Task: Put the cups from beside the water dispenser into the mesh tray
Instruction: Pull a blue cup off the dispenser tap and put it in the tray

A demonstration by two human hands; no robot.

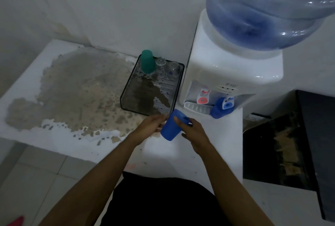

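Note:
My right hand grips a blue plastic cup, tilted, just in front of the near edge of the black mesh tray. My left hand touches the cup's left side with fingers apart. At the tray's far end a green cup stands upside down beside two clear glasses. A second blue cup stands under the blue tap of the white water dispenser, to the right of the tray.
The counter is white with a large worn brown patch left of the tray. A big blue water bottle tops the dispenser. A dark box sits low on the right. White walls close off the back.

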